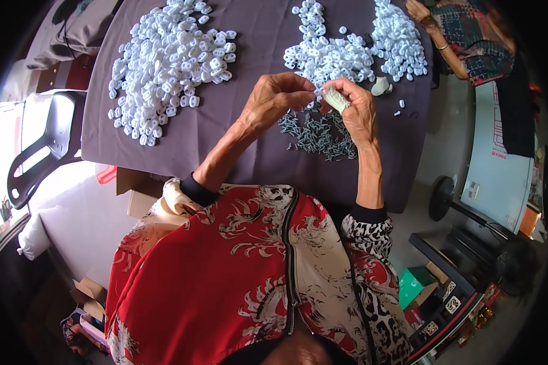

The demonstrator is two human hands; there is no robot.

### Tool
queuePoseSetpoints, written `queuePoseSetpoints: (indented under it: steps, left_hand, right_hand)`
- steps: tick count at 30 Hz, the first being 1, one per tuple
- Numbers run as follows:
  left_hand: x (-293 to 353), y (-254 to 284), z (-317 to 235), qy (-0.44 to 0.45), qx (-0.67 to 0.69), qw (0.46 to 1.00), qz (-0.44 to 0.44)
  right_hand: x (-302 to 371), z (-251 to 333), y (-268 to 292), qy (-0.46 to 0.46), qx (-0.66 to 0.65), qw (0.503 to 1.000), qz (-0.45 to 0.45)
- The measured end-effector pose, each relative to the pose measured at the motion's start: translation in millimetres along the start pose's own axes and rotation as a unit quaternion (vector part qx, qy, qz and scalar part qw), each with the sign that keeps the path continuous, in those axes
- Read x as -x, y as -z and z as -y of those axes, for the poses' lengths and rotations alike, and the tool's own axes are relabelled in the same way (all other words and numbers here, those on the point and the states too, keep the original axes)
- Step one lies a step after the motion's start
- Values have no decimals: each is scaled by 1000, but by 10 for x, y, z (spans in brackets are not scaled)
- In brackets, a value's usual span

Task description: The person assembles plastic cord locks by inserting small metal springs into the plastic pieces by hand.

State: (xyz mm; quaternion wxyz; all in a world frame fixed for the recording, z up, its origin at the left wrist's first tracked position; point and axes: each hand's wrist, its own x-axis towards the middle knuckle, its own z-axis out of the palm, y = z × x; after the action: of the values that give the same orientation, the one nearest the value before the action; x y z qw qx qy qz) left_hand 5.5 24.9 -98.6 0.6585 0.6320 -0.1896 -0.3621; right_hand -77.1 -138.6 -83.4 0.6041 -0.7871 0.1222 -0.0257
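Observation:
Over the dark tablecloth my two hands meet, fingertips almost touching. My left hand (pixel 273 99) is closed in a pinch; whatever sits between thumb and forefinger is too small to make out. My right hand (pixel 360 115) is closed too, its fingertips hidden at the pinch. A pale, wrinkled wrap (pixel 336 98) appears to cover its thumb. Just below the hands lies a heap of small dark grey screws (pixel 319 135). Beyond them spreads a pile of small white plastic pieces (pixel 329 58), rounded and with holes.
A larger pile of white pieces (pixel 170 61) covers the left of the tablecloth (pixel 243 152). Another pile (pixel 399 39) is at the far right, near a co-worker's arm (pixel 447 52). A pale crumpled piece (pixel 381 86) lies right of my hand. A black chair (pixel 49 137) stands left.

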Motion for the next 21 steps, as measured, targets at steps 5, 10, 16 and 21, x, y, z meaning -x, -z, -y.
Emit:
queuePoseSetpoints:
  steps: [5, 10, 16, 21]
  left_hand:
    - [0, -121, 8, 42, 152, 987, 20]
    - [24, -184, -19, 52, 266, 963, -8]
    - [-44, -28, 44, 37, 313, 947, -55]
    - [-41, 181, -78, -9, 298, 951, -76]
  right_hand:
    - [50, 113, -40, 12, 3, 1000, -25]
    - [72, 115, -68, 42, 25, 998, -39]
    - [70, 109, -28, 23, -9, 999, -46]
    - [63, -172, -7, 39, 164, 984, -57]
